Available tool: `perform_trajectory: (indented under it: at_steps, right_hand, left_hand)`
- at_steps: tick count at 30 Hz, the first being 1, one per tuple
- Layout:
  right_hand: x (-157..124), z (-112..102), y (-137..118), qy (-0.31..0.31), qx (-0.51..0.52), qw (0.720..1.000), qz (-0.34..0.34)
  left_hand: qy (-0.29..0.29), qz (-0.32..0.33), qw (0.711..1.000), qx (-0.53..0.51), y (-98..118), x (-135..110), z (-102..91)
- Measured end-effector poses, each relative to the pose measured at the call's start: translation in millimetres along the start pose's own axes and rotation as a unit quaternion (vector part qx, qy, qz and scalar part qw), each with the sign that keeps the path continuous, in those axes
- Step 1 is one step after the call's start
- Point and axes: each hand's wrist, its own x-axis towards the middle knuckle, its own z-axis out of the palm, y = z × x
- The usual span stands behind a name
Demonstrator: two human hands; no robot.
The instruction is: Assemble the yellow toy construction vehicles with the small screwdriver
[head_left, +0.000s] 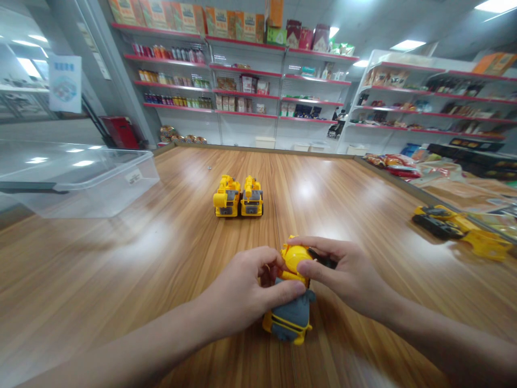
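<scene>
A yellow and grey toy cement mixer truck (pixel 291 310) is on the wooden table close in front of me, its grey cab towards me. My left hand (pixel 256 285) grips it from the left, the thumb lying across the top just behind the cab. On the far side, my right hand (pixel 343 267) closes round the yellow drum (pixel 297 258), thumb on its near face and fingers over its back. A dark part shows beneath the right fingers. Farther off, two yellow toy trucks (pixel 226 198) (pixel 252 199) stand side by side.
At the left stands a clear plastic box (pixel 92 188). A yellow toy loader (pixel 440 222) lies by the right edge, near snack packets (pixel 393 163). The table (pixel 194 269) has a raised dark rim. Stocked shelves (pixel 246 70) line the back.
</scene>
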Motion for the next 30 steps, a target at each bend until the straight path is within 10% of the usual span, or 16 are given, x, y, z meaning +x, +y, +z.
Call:
perform_trajectory:
  at_steps: [22, 30]
  right_hand:
    - [1, 0, 2, 0.028, -0.128, 0.989, -0.070]
    - [3, -6, 7, -0.013, -0.142, 0.984, -0.104]
  left_hand:
    - [-0.022, -0.039, 0.998, -0.039, 1, -1, 1.2]
    - [0.056, -0.001, 0.998, -0.018, -7, 0, 5.5]
